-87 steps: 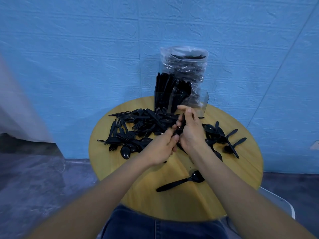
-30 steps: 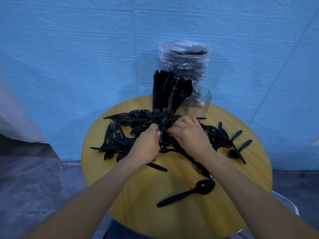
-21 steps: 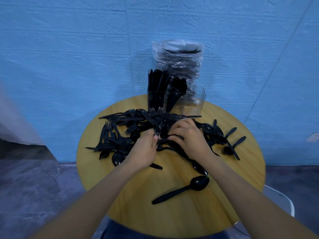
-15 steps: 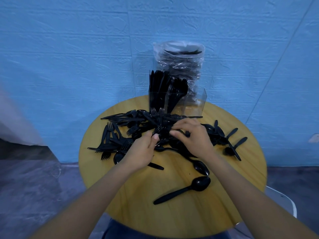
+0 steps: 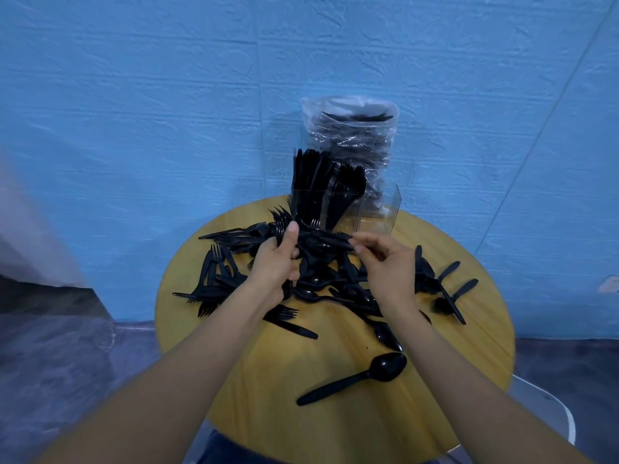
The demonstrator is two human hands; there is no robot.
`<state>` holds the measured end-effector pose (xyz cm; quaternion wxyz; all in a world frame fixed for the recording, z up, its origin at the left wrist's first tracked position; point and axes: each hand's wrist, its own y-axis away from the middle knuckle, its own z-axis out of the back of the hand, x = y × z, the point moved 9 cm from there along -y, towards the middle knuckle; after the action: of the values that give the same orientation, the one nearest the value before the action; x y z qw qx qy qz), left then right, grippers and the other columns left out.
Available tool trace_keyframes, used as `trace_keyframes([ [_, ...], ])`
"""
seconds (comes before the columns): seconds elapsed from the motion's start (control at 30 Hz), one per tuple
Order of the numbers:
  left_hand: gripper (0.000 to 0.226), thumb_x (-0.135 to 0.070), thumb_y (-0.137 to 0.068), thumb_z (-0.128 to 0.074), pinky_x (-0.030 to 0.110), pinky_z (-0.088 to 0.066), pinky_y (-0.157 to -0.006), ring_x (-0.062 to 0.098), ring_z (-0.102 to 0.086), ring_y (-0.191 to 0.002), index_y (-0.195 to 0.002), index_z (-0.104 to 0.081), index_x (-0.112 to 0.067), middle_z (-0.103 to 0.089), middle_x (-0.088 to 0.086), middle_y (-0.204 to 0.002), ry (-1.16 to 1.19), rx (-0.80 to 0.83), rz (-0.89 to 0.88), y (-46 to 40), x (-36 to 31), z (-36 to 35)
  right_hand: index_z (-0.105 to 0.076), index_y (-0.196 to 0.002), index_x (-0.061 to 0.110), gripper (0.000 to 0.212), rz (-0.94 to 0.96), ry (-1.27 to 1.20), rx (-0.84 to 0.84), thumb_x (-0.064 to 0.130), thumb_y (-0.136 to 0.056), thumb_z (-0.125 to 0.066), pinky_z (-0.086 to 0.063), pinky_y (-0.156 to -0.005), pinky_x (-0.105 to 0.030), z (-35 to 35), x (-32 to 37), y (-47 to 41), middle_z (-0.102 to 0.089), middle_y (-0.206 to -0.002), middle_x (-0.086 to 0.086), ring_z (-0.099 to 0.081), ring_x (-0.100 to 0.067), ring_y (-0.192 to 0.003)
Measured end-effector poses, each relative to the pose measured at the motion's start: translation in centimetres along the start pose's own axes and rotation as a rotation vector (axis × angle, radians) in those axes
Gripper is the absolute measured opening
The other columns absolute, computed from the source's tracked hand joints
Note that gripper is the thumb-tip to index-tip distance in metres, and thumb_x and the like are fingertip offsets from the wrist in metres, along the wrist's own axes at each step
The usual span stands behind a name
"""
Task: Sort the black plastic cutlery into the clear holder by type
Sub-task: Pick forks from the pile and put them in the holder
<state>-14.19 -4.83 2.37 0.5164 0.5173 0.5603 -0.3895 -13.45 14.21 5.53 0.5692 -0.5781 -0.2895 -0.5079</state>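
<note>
A heap of black plastic cutlery (image 5: 321, 272) covers the back half of the round wooden table (image 5: 469, 356). My left hand (image 5: 276, 262) grips a bundle of black forks (image 5: 321, 236) held level above the heap, tines toward the left. My right hand (image 5: 385, 266) pinches the bundle's right end with its fingertips. Just behind the hands stands the clear holder (image 5: 378, 209); its left compartments hold upright cutlery, and the right compartment looks bare. A single black spoon (image 5: 355, 380) lies apart near the front.
A clear plastic bag (image 5: 351, 135) with more black cutlery stands behind the holder against the blue wall. Loose spoons (image 5: 449, 289) lie at the table's right. A white chair edge (image 5: 549, 410) shows at lower right.
Both hands have risen out of the heap with a gathered bundle of forks. The left hand now grips it from the left while the right hand pinches its other end.
</note>
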Motion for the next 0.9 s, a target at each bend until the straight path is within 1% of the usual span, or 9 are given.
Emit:
trace_keyframes([
  [0.13, 0.031, -0.043, -0.094, -0.048, 0.015, -0.024, -0.037, 0.003, -0.026, -0.042, -0.082, -0.045, -0.014, -0.032, -0.003, -0.063, 0.004, -0.005, -0.029, -0.1, -0.4, -1.0, -0.069, -0.092, 0.025, 0.028, -0.181, -0.185, -0.029, -0.002, -0.085, -0.064, -0.050, -0.075, -0.009, -0.2, -2.0, 0.3, -0.070, -0.088, 0.012, -0.065, 0.007, -0.081],
  [0.23, 0.034, -0.044, -0.096, -0.041, 0.015, -0.026, -0.036, 0.003, -0.027, -0.040, -0.089, -0.047, -0.012, -0.034, -0.003, -0.065, -0.038, -0.014, -0.046, -0.3, -0.5, -1.1, -0.070, -0.091, 0.022, 0.028, -0.328, -0.262, -0.019, -0.003, -0.081, -0.069, -0.052, -0.082, -0.019, -0.6, -3.7, 0.4, -0.069, -0.095, 0.004, -0.065, -0.003, -0.086],
  [0.33, 0.032, -0.041, -0.099, -0.036, 0.016, -0.026, -0.037, 0.006, -0.027, -0.044, -0.087, -0.046, -0.013, -0.035, -0.003, -0.064, -0.017, -0.019, -0.028, -0.3, -0.2, -0.8, -0.070, -0.083, 0.020, 0.023, -0.408, -0.194, 0.072, -0.003, -0.083, -0.067, -0.055, -0.083, -0.029, -1.6, -4.4, 0.6, -0.069, -0.096, -0.007, -0.065, -0.015, -0.087],
  [0.43, 0.030, -0.034, -0.102, -0.033, 0.016, -0.026, -0.037, 0.008, -0.028, -0.046, -0.085, -0.045, -0.012, -0.036, -0.002, -0.062, -0.006, -0.019, -0.003, -0.3, -0.1, -0.3, -0.069, -0.080, 0.017, 0.022, -0.432, -0.155, 0.130, -0.002, -0.088, -0.061, -0.052, -0.069, -0.021, -2.2, -4.3, 0.6, -0.064, -0.089, 0.000, -0.059, -0.010, -0.076],
  [0.5, 0.027, -0.029, -0.103, -0.033, 0.016, -0.028, -0.035, 0.007, -0.029, -0.043, -0.085, -0.044, -0.012, -0.036, -0.002, -0.062, 0.010, -0.020, 0.007, -0.3, -0.1, 0.1, -0.068, -0.081, 0.018, 0.020, -0.456, -0.118, 0.127, 0.003, -0.090, -0.059, -0.048, -0.062, -0.020, -2.1, -4.4, 0.5, -0.063, -0.089, 0.000, -0.056, -0.010, -0.075],
  [0.63, 0.021, -0.024, -0.103, -0.034, 0.017, -0.031, -0.039, 0.008, -0.031, -0.046, -0.086, -0.041, -0.013, -0.038, -0.001, -0.065, 0.059, -0.012, 0.019, -0.7, 0.0, 0.3, -0.067, -0.085, 0.018, 0.016, -0.551, -0.193, 0.161, 0.011, -0.094, -0.056, -0.040, -0.059, -0.022, -2.7, -4.4, 0.7, -0.060, -0.079, 0.002, -0.049, -0.011, -0.071],
  [0.7, 0.022, -0.025, -0.103, -0.033, 0.018, -0.035, -0.042, 0.008, -0.035, -0.050, -0.086, -0.041, -0.013, -0.040, -0.001, -0.067, 0.016, -0.016, -0.004, -0.9, 0.0, 0.1, -0.066, -0.085, 0.019, 0.018, -0.558, -0.224, 0.227, 0.011, -0.095, -0.054, -0.037, -0.058, -0.021, -3.8, -3.9, 1.1, -0.058, -0.074, 0.003, -0.047, -0.009, -0.066],
  [0.8, 0.025, -0.025, -0.103, -0.031, 0.019, -0.040, -0.047, 0.009, -0.040, -0.056, -0.085, -0.043, -0.012, -0.044, 0.000, -0.071, -0.053, -0.027, -0.050, -1.0, -0.3, -0.5, -0.064, -0.086, 0.016, 0.017, -0.575, -0.252, 0.342, 0.010, -0.096, -0.051, -0.038, -0.049, -0.016, -5.8, -3.1, 2.2, -0.058, -0.072, 0.001, -0.047, -0.007, -0.057],
  [0.9, 0.026, -0.027, -0.103, -0.031, 0.019, -0.041, -0.051, 0.010, -0.045, -0.059, -0.096, -0.046, -0.007, -0.051, 0.002, -0.077, -0.128, -0.035, -0.099, -0.9, -0.7, -1.0, -0.062, -0.084, 0.012, 0.018, -0.562, -0.260, 0.416, 0.007, -0.096, -0.050, -0.039, -0.042, -0.012, -6.8, -2.2, 2.7, -0.058, -0.071, -0.003, -0.052, -0.004, -0.050],
])
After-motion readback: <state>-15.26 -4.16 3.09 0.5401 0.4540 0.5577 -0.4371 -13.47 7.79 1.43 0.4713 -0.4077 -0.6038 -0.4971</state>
